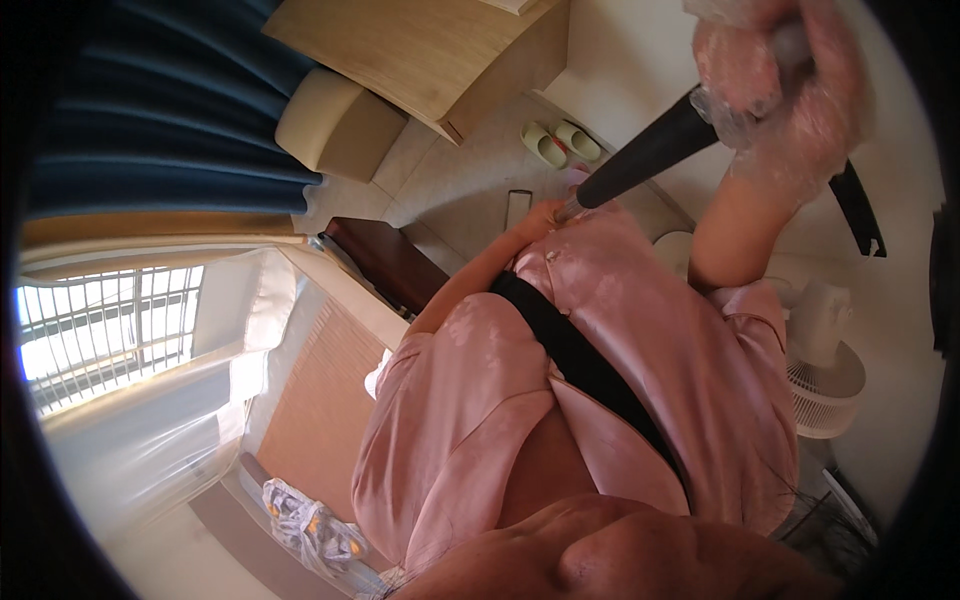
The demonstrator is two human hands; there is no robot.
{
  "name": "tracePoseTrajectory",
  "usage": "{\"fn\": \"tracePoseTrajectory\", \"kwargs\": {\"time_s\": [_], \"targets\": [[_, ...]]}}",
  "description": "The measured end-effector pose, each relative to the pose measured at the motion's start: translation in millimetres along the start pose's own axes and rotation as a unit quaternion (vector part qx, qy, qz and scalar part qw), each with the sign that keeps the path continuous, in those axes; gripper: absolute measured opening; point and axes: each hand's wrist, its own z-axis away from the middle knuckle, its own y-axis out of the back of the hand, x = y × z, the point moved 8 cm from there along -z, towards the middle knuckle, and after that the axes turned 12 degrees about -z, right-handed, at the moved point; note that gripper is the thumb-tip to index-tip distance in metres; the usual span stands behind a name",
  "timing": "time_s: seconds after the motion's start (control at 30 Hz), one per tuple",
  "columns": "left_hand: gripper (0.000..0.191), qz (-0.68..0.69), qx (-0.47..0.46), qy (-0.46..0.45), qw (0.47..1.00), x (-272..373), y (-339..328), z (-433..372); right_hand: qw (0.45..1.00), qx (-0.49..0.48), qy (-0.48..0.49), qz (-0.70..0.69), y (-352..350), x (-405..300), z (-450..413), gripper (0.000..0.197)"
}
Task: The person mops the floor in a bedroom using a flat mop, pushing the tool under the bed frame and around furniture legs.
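My right hand [787, 97], in a clear plastic glove, is raised at the upper right with its fingers curled around the thick black sleeve of a pole [649, 150]. The pole slants down to the left, towards my body. Its thinner metal part comes out of the sleeve near my waist, where my left hand [544, 223] closes around it. Part of the left hand is hidden behind the pole and the pink satin shirt [615, 300]. The pole's far end cannot be seen. A black strap [592, 382] crosses my chest.
A wooden desk [420, 52] and a beige stool [337, 124] stand ahead, beside blue curtains [172, 127]. Pale green slippers [544, 145] lie on the tiled floor. A white fan [825, 375] is at my right. On my left are a bed [322, 405], patterned cloth [311, 525] and a barred window [112, 330].
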Motion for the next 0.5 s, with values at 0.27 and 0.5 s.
{"fn": "tracePoseTrajectory", "kwargs": {"time_s": [0.27, 0.5], "targets": [[0.036, 0.043, 0.023, 0.029, 0.998, -30, 6, -3, 0.957, 0.054, -0.271, -0.091, -18, 26, -9, 0.034], [0.037, 0.027, -0.030, 0.039, 0.998, -20, -8, -10, 0.706, 0.063, -0.077, -0.701, 4, 49, 11, 0.023]]}}
